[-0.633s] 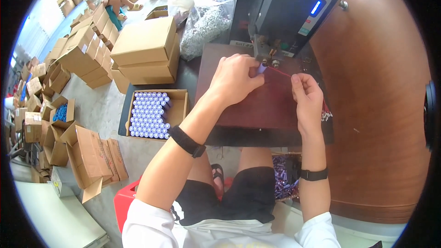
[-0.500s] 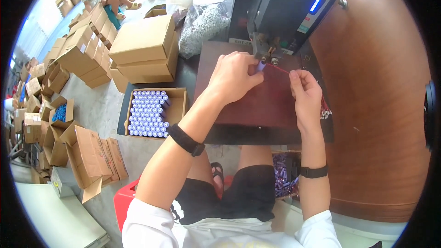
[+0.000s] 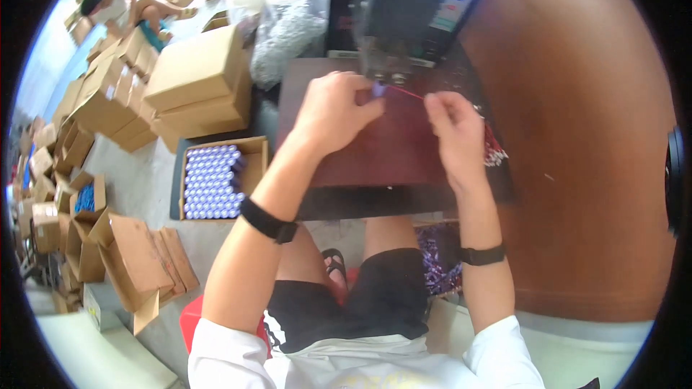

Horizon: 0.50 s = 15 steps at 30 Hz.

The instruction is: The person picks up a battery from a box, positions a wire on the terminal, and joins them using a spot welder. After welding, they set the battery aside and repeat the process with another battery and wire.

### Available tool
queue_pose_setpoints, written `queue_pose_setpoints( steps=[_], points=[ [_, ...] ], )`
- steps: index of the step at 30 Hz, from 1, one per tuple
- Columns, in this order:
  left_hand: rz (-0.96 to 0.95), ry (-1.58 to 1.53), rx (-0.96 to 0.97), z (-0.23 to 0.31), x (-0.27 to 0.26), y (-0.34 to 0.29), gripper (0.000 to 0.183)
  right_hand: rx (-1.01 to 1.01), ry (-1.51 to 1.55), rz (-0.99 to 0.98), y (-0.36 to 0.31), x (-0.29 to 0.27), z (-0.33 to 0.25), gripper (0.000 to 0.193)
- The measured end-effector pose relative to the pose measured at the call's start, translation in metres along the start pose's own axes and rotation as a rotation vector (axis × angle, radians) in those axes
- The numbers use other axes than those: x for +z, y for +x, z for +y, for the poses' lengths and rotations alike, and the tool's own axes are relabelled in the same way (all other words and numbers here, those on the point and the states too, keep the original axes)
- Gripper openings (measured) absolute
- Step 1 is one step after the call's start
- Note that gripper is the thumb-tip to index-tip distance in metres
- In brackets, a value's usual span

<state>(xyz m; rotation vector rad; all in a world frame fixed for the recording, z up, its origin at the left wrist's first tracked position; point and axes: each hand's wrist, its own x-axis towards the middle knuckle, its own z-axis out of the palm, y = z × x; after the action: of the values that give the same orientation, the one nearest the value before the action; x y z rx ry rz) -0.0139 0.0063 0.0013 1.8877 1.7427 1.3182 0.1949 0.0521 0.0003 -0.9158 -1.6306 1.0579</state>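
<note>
My left hand (image 3: 333,112) is closed around a small purple cylindrical battery cell (image 3: 378,89), with its end at the tips of a black spot-welding machine (image 3: 404,14). A thin red wire (image 3: 407,92) runs from the cell's end to my right hand (image 3: 461,133), whose thumb and fingers pinch it. The wire looks taut between the two hands. Both hands are above a dark reddish-brown work board (image 3: 353,166). Motion blur hides the exact contact between wire, cell and machine tips.
An open carton (image 3: 254,162) of upright purple cells stands left of the board. Closed cardboard boxes (image 3: 191,75) and clear bags (image 3: 288,36) are behind it. Red wires (image 3: 494,150) lie at the board's right edge, beside a brown panel (image 3: 577,173). Another person (image 3: 115,7) sits far left among boxes.
The whole view has shifted, so the bench appears farther left and higher. Both hands keep their grips on cell and wire near the machine tips. The distant person leans farther down.
</note>
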Motion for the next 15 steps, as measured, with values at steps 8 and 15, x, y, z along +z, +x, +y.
queue_pose_setpoints(
  steps=[8, 15],
  points=[
    [-0.108, -0.1, 0.113, 0.022, 0.001, -0.012, 0.024, 0.026, 0.024, -0.047, -0.036, -0.034, -0.018, 0.013],
    [-0.219, -0.126, 0.175, 0.028, -0.006, -0.017, 0.02, -0.004, -0.186, 0.235, -0.12, -0.138, -0.033, 0.008]
  ],
)
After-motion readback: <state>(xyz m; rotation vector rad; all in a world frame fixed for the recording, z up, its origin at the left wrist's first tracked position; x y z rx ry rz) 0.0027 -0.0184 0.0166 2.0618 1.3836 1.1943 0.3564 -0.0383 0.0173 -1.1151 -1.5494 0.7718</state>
